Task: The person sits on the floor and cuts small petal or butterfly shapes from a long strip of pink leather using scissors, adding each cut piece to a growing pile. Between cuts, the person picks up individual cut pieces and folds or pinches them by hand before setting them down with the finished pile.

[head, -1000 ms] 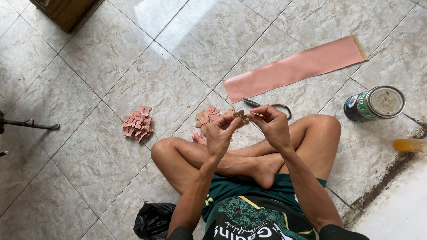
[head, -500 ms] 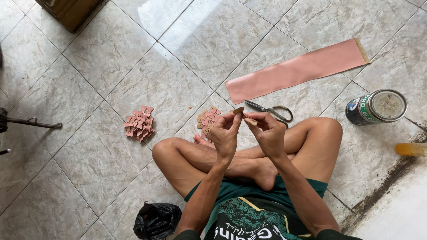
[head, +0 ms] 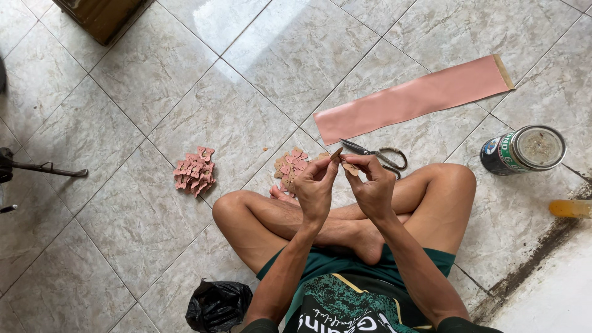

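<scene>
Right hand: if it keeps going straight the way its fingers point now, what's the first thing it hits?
Likely the scissors on the floor just beyond the right hand, whose fingers pinch a small tan cut-out. Past them lies the pink strip. Depth is unclear from overhead.

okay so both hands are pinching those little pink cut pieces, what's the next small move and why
Probably bring the two small pieces together fingertip to fingertip. The left hand and right hand each pinch one, almost touching, above the crossed legs. The scissors lie untouched on the floor, so no cutting seems due.

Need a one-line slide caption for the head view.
Seated cross-legged, left hand and right hand pinch small pink cut pieces above grey tiled floor.
</scene>
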